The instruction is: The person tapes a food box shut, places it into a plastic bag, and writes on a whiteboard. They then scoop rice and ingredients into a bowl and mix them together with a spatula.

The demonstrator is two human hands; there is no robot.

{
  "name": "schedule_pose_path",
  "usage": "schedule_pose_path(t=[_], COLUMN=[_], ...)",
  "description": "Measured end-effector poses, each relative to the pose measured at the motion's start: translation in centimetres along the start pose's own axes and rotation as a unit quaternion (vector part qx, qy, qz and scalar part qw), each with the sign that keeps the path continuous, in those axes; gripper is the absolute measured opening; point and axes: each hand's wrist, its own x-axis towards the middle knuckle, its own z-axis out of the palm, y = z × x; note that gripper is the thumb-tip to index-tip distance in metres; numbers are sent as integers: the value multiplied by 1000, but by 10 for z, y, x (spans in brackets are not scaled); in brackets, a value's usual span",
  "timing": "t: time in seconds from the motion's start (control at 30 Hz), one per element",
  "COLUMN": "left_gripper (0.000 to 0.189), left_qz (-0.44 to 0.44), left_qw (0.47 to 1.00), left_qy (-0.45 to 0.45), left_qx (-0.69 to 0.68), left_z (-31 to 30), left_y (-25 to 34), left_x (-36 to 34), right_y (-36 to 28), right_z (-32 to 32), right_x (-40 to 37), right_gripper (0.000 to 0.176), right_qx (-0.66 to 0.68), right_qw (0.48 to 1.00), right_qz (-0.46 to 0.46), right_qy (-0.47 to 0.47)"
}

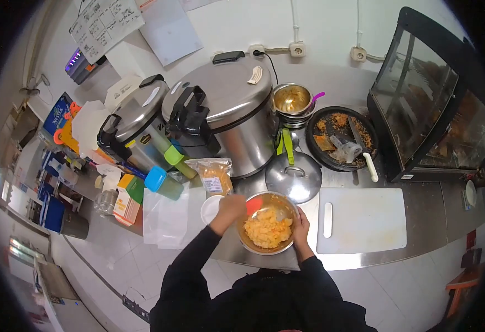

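Observation:
A metal mixing bowl (244, 242) sits at the counter's front edge, holding a lumpy yellow-orange food mixture (269, 228). My left hand (231, 212) is closed at the bowl's left rim, on what looks like a red spatula (254, 206); its handle is hidden in my fist. The red blade reaches inside the bowl, above the mixture. On the other side, my right hand (301, 226) grips the bowl's right wall, fingers outside. Partly behind my left hand stands a small white bowl (210, 209).
Behind are two large steel cookers (242, 144), a pan lid (293, 180) and a clear bag of orange crumbs (214, 176). To the right lie a white cutting board (369, 221) and a black tray (322, 157) with a knife (364, 149). A glass display case (414, 83) stands beyond.

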Motion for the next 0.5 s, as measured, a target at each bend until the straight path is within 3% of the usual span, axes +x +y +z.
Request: schedule_pose_path(t=[0.1, 0.2, 0.23, 0.27, 0.33, 0.4, 0.47, 0.5], left_gripper=[16, 15, 15, 15, 14, 9, 8, 9], left_qz=[37, 187, 286, 375, 328, 337, 261, 249], left_qw=[999, 975, 931, 856, 936, 936, 964, 966], left_qy=[29, 82, 224, 355, 110, 50, 51, 34], left_qx=[18, 87, 29, -30, 63, 87, 30, 64], left_z=[-3, 17, 41, 62, 45, 56, 45, 22], left_y=[26, 76, 81, 84, 98, 70, 41, 27], left_x=[41, 38, 20, 1, -44, -61, -64, -64], right_y=[-16, -4, -3, -2, -2, -4, -13, -15], right_z=[2, 0, -2, -2, -3, -2, 0, 1], right_x=[-3, 0, 1, 1, -1, -1, -1, -2], right_gripper=[34, 34, 34, 34, 34, 34, 33, 33], right_qx=[14, 49, 49, 27, 9, 1, -7, -18], right_qw=[998, 998, 998, 999, 1000, 1000, 1000, 1000], right_qz=[54, 26, 26, 21, 20, 15, 2, -8], right_qy=[-8, -12, -9, -9, -2, -15, -11, -13])
